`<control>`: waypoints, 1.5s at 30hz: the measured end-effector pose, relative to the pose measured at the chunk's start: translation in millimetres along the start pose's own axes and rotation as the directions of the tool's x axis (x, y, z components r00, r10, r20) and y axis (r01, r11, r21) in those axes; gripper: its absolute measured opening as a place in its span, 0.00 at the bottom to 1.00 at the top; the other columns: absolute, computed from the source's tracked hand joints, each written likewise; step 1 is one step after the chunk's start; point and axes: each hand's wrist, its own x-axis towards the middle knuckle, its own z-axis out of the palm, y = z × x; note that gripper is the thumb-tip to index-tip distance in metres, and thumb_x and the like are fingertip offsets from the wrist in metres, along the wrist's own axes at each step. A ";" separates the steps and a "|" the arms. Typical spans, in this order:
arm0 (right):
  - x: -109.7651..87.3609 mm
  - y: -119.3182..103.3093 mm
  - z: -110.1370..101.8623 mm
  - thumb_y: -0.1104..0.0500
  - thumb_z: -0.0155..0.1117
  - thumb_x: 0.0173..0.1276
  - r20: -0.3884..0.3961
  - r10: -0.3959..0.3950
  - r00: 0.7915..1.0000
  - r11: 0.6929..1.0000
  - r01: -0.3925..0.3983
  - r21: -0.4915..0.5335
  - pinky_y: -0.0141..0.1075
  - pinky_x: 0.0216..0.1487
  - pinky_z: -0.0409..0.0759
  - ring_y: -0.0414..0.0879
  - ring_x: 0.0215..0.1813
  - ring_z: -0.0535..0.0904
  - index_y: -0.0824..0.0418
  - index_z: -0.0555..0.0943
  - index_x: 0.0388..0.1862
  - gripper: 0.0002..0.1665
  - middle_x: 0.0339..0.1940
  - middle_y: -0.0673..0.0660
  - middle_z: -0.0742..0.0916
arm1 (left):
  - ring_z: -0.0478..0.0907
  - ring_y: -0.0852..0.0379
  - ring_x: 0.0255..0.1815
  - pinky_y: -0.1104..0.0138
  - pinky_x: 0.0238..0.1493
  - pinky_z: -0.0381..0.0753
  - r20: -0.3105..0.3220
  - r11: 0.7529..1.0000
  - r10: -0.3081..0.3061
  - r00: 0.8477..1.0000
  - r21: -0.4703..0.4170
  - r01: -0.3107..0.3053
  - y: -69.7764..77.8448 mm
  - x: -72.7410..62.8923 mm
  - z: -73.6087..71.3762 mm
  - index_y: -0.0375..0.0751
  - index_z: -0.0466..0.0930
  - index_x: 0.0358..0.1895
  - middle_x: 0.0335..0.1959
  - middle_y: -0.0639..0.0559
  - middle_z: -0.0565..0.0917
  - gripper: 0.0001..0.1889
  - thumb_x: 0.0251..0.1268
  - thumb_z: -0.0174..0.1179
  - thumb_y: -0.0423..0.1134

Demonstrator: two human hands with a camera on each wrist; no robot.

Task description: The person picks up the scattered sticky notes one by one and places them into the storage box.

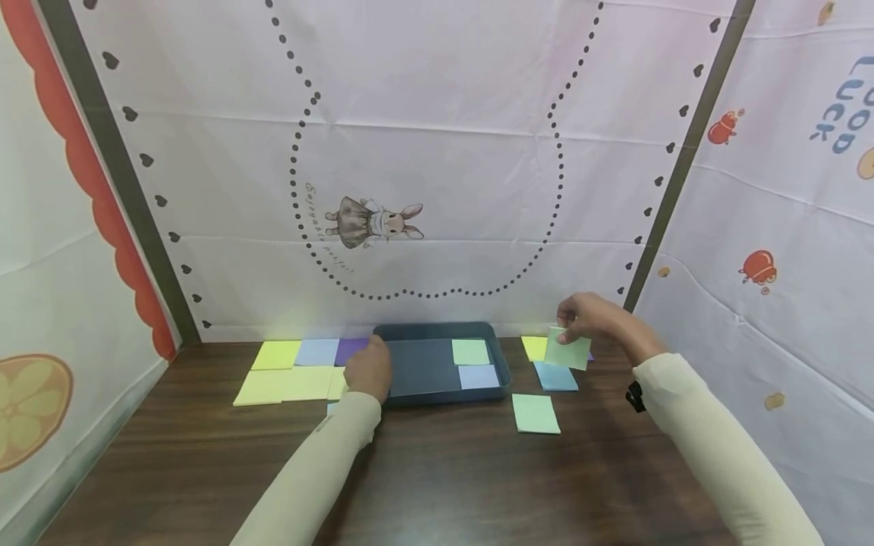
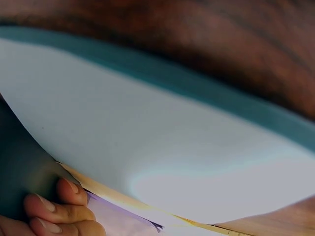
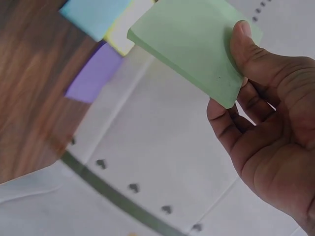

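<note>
My right hand (image 1: 592, 315) pinches a light green sticky-note pad (image 3: 192, 46) between thumb and fingers, raised above the table at the right. Just under it lie a yellow pad (image 1: 534, 348), a blue pad (image 1: 556, 377) and a purple pad (image 3: 93, 73), partly covered. My left hand (image 1: 369, 369) is at the left rim of the dark tray (image 1: 423, 370), its curled fingers (image 2: 54, 211) against the wall; the thumb is hidden. Inside the tray's right end lie a green pad (image 1: 470, 352) and a pale blue pad (image 1: 479, 377).
Left of the tray are several yellow pads (image 1: 306, 384), a grey-blue pad (image 1: 317, 352) and a purple pad (image 1: 349, 349). Another green pad (image 1: 536, 414) lies front right of the tray. A printed white cloth (image 1: 437, 189) stands behind the wooden table (image 1: 437, 470).
</note>
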 end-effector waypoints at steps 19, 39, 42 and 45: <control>27.4 -64.3 16.8 0.61 0.86 0.65 -0.027 -0.173 0.985 0.985 0.172 -0.032 0.39 0.43 0.77 0.47 0.37 0.78 0.59 0.85 0.34 0.13 0.32 0.54 0.87 | 0.80 0.50 0.19 0.54 0.14 0.81 0.024 1.000 0.006 1.000 0.004 -0.006 -2.5 -0.4 0.5 0.31 0.75 0.53 0.19 0.46 0.79 0.08 0.87 0.54 0.35; 49.8 -116.1 42.2 0.59 0.86 0.66 -0.004 -0.257 0.966 0.966 0.257 -0.004 0.40 0.48 0.80 0.47 0.42 0.80 0.58 0.87 0.40 0.13 0.39 0.54 0.90 | 0.88 0.42 0.28 0.47 0.24 0.89 0.026 1.000 -0.017 1.000 -0.022 0.018 11.8 -11.2 -22.8 0.30 0.74 0.53 0.29 0.39 0.87 0.08 0.85 0.56 0.33; 52.8 -120.2 46.6 0.59 0.86 0.66 0.004 -0.271 0.963 0.963 0.271 0.007 0.40 0.49 0.80 0.47 0.43 0.81 0.58 0.87 0.41 0.13 0.40 0.54 0.89 | 0.87 0.42 0.28 0.47 0.24 0.89 0.030 0.999 -0.024 0.999 -0.023 0.025 13.2 -13.7 -26.5 0.29 0.75 0.54 0.28 0.38 0.87 0.08 0.85 0.56 0.33; 57.2 -125.3 51.9 0.59 0.87 0.66 0.014 -0.269 0.963 0.963 0.268 0.024 0.39 0.48 0.80 0.47 0.42 0.80 0.58 0.87 0.41 0.13 0.39 0.54 0.89 | 0.89 0.40 0.31 0.45 0.29 0.91 0.053 0.999 -0.038 0.998 -0.031 0.040 22.0 -29.0 -47.3 0.27 0.75 0.57 0.30 0.36 0.87 0.09 0.86 0.54 0.32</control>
